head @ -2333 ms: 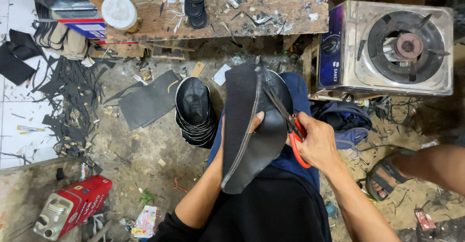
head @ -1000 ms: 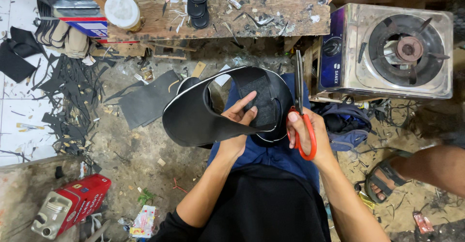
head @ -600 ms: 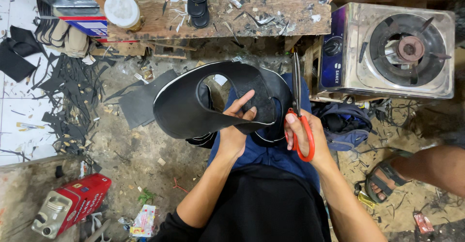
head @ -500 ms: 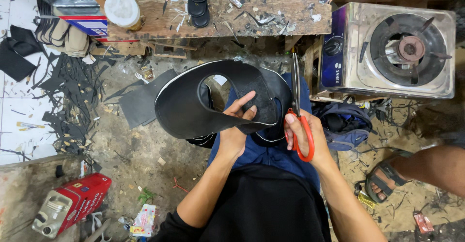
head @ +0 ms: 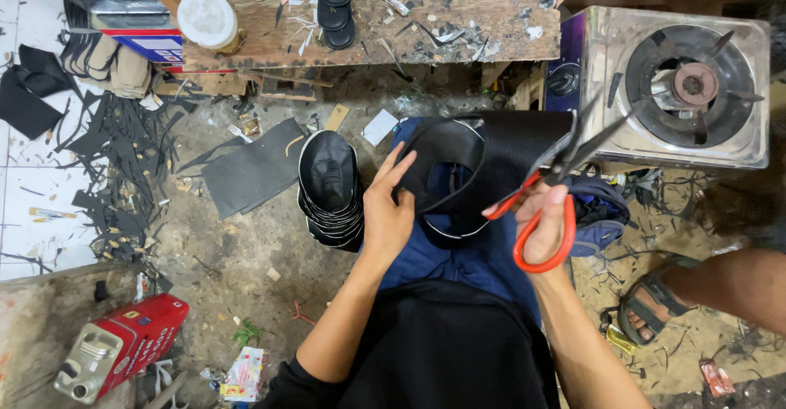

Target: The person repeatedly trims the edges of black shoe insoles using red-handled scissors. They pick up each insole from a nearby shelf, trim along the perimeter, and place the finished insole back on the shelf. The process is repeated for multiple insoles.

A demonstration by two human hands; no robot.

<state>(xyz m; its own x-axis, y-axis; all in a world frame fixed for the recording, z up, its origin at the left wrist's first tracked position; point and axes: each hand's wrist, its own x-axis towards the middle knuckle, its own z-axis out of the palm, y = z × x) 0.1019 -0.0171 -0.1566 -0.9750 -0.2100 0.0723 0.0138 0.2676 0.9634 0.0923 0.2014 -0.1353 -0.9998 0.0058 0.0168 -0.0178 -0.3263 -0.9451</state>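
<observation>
Holding a black rubber sheet (head: 499,159) with a sole-shaped hole cut in it, between both hands above my lap.

I see my left hand (head: 386,212) pressing the sheet's left edge, fingers spread and thumb up. My right hand (head: 547,216) grips orange-handled scissors (head: 550,188), blades parted wide and pointing up-right over the sheet's right part. The sheet's long axis runs left to right, from the left hand toward the steel gas stove (head: 679,90); the scissor hand is nearer the uncut stretch. A stack of black cut soles (head: 329,188) stands on the floor just left of my left hand.
</observation>
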